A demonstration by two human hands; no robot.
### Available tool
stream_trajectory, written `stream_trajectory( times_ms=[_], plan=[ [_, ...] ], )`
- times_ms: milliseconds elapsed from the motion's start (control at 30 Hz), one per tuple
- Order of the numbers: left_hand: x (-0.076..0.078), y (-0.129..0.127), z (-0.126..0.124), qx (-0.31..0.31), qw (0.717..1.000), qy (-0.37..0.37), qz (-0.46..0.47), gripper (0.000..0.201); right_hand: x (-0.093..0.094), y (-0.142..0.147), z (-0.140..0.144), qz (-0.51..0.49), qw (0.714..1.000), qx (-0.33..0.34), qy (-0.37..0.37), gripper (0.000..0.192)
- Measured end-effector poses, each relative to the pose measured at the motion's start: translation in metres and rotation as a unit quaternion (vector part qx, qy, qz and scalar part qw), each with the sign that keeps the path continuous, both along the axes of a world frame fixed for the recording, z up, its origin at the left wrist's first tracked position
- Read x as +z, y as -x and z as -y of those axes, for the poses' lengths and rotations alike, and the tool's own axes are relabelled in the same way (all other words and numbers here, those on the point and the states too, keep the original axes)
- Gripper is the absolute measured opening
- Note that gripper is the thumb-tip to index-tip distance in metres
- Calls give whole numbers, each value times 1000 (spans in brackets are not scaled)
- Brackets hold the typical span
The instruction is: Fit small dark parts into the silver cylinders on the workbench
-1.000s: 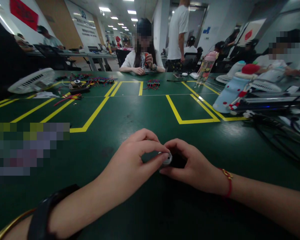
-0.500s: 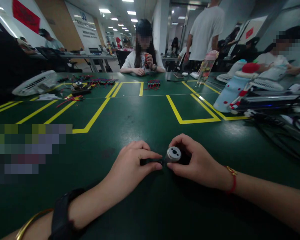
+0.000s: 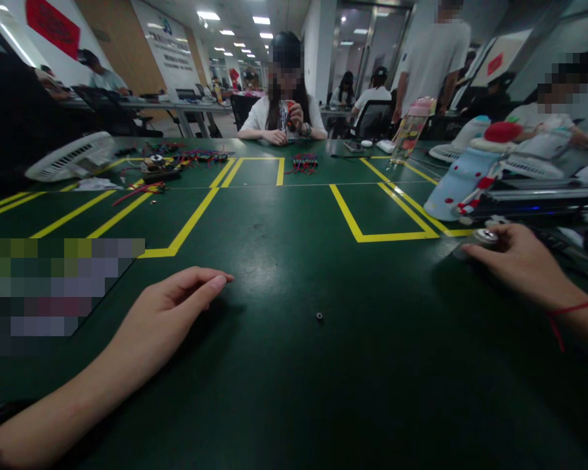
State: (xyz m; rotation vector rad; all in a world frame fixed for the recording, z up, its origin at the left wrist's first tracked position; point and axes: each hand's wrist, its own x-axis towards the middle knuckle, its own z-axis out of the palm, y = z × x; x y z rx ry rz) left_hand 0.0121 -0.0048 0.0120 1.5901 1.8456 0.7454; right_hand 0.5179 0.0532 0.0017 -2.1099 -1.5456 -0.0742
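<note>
At the right, my right hand (image 3: 524, 261) is closed around a short silver metal cylinder (image 3: 485, 236), thumb in front and fingers behind. It holds the cylinder near the table's right side, close to the yellow tape corner; whether its base touches the table I cannot tell. My left hand (image 3: 181, 294) is over the left-centre of the table, fingers loosely stretched and the thumb lying near the index finger, with nothing visible in it. Between the hands, a tiny dark ring-shaped part (image 3: 319, 316) lies alone on the green table (image 3: 284, 391).
A blue bottle with a red top (image 3: 458, 179), a clear bottle (image 3: 411, 130) and dark cables stand or lie at the right. Wired parts (image 3: 305, 163) and a white fan (image 3: 73, 156) are farther back. Across the table a person (image 3: 287, 98) holds something reddish.
My right hand has carried the metal cylinder far to the right. My left hand has let go of the tiny part and moved left, leaving it on the table.
</note>
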Motion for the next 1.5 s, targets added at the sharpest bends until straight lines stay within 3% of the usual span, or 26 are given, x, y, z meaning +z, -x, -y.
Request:
stream_trajectory(
  times_ms=[100, 167, 233, 300, 367, 433, 500, 567, 667, 733, 800, 900, 967, 1500],
  plan=[
    [6, -9, 1, 0, 1000, 0, -6, 38, 3, 33, 9, 95, 990, 50, -95, 72],
    [10, -11, 2, -4, 1000, 6, -15, 39, 7, 76, 22, 140, 966, 180, -119, 70],
    [13, -11, 2, -12, 999, 16, -26, 39, 7, 126, 35, 98, 936, 335, -34, 54],
    [14, -10, 2, -18, 999, 15, -33, 37, 6, 172, 45, 24, 898, 436, 55, 51],
    [15, -9, 3, -19, 999, 2, -36, 34, 4, 202, 48, -24, 861, 496, 107, 40],
    [15, -9, 4, -30, 999, -1, -37, 33, 7, 213, 45, -47, 848, 515, 115, 27],
    [16, -8, 5, -44, 998, 4, -37, 33, 15, 203, 40, -54, 862, 496, 84, 23],
    [16, -7, 4, -52, 998, 8, -38, 33, 27, 176, 33, -36, 895, 444, 19, 23],
    [14, -6, 2, -53, 998, 7, -36, 33, 42, 118, 23, 54, 945, 309, -91, 27],
    [11, -6, 0, -53, 998, 9, -36, 33, 47, 77, 17, 138, 964, 197, -117, 29],
    [10, -7, 0, -50, 998, 10, -36, 33, 49, 45, 12, 184, 977, 90, -67, 31],
    [9, -7, 1, -43, 998, 9, -35, 32, 49, 18, 9, 153, 986, -13, 71, 35],
    [10, -7, 2, -49, 998, 16, -37, 31, 50, 13, 8, 126, 986, -26, 108, 37],
    [6, -9, 3, -46, 998, 14, -44, 30, 57, 7, 11, 117, 988, -47, 89, 47]
  ],
)
